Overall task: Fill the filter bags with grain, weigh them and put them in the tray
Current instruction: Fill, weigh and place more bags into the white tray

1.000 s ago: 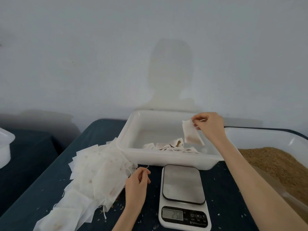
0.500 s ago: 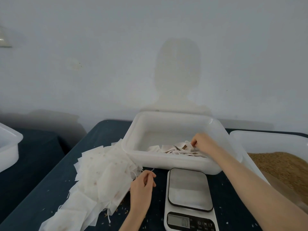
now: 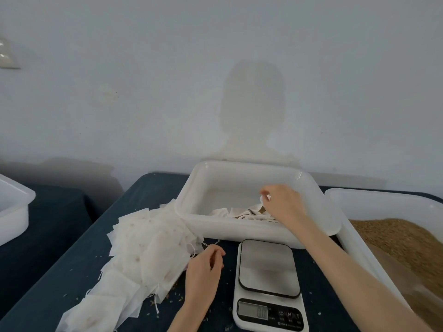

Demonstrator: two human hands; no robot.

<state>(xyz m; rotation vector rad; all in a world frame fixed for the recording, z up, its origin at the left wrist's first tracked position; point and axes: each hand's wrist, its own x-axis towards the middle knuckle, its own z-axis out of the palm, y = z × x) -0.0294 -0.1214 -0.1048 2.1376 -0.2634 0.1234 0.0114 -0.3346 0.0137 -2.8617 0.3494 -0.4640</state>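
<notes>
Now your right hand (image 3: 281, 202) pinches a filled white filter bag (image 3: 260, 207) low inside the white plastic tray (image 3: 239, 232), while your loosely curled, empty left hand (image 3: 203, 269) sits just right of the empty-bag pile (image 3: 148, 245), the nearer hand for the next bag.

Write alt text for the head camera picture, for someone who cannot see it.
A person's right hand reaches into a white tray of filled filter bags, pinching the top of one. The left hand rests, loosely curled, beside a heap of empty bags, with a bare kitchen scale between the arms and a tub of grain at right.
</notes>
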